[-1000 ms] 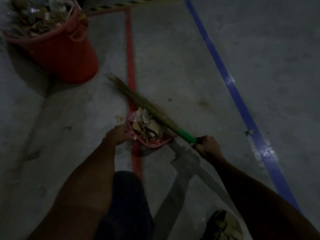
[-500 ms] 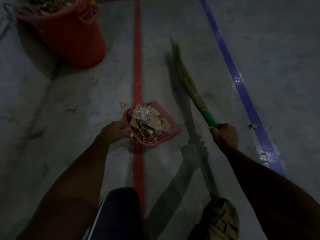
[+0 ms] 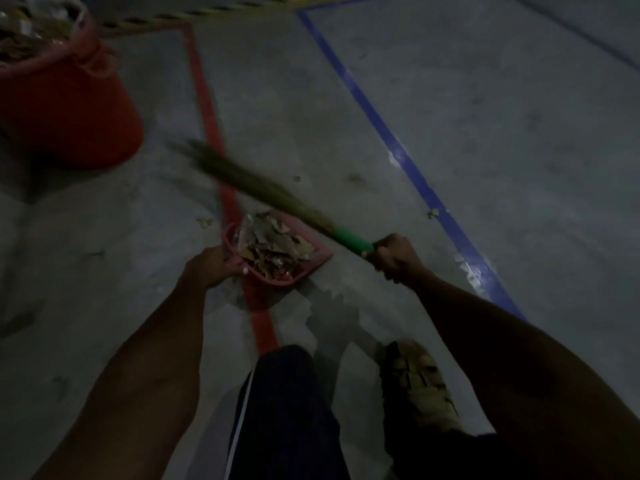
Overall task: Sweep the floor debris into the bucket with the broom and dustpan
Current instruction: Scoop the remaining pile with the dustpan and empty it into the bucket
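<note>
The broom [image 3: 263,195] has swung back over the dustpan [image 3: 320,256] from the right, so another sweep is coming. The pink pan sits on the floor's red line [image 3: 204,109], piled with scraps (quite full). The left hand [image 3: 211,268] grips its edge; the right hand [image 3: 393,256] grips the green handle. The red bucket [image 3: 65,109] waits nearby.

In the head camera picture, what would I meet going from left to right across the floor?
Red bucket → left hand → pink dustpan full of debris → green broom grip → right hand → blue floor line.
</note>
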A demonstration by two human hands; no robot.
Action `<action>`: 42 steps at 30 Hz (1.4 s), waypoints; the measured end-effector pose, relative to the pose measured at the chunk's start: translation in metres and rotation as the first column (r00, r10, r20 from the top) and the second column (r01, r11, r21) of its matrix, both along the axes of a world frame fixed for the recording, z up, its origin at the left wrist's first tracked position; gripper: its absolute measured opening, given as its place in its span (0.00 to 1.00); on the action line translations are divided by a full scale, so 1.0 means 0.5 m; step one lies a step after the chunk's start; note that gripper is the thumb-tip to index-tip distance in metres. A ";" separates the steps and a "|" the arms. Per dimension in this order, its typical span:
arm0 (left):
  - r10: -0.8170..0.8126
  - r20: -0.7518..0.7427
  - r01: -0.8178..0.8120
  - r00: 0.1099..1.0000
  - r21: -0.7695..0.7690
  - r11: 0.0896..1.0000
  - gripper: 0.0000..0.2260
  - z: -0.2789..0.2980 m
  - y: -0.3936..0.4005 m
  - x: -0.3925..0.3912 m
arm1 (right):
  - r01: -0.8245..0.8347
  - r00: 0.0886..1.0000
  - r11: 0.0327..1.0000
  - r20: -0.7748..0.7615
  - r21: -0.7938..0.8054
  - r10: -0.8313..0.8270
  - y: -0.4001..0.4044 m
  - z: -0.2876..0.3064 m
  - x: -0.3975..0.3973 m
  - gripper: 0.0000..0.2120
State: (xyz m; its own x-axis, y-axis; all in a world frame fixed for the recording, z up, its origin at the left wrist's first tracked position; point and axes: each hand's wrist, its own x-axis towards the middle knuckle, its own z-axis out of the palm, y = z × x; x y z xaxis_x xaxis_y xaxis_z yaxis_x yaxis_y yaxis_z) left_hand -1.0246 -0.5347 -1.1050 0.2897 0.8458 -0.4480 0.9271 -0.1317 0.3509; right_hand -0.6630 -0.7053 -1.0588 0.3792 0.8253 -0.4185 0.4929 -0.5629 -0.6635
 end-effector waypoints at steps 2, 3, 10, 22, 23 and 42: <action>-0.033 -0.005 0.033 0.999 0.000 0.999 0.28 -0.013 0.002 0.023 | 0.060 0.997 0.996 0.042 0.058 -0.062 -0.016 0.011 0.016 0.10; -0.035 0.000 0.035 0.999 0.012 0.999 0.29 -0.017 -0.002 0.041 | 0.087 0.992 0.992 0.078 0.090 -0.095 -0.024 0.014 0.028 0.13; -0.026 0.164 0.020 0.986 0.038 0.999 0.26 -0.007 -0.018 0.189 | 0.260 0.894 0.960 0.350 0.103 -0.280 -0.036 -0.012 0.172 0.18; -0.085 0.011 0.084 0.996 0.024 0.996 0.21 -0.002 0.155 0.335 | 0.096 0.995 0.984 0.018 -0.148 -0.095 -0.033 -0.100 0.322 0.11; -0.103 0.001 0.103 0.995 0.032 0.994 0.19 -0.004 0.172 0.332 | 0.079 0.997 0.985 -0.013 -0.151 -0.082 -0.037 -0.108 0.322 0.10; -0.127 0.099 0.117 0.987 0.101 0.988 0.19 -0.068 0.138 0.240 | 0.363 0.927 0.929 -0.068 -0.073 -0.368 -0.064 -0.148 0.166 0.15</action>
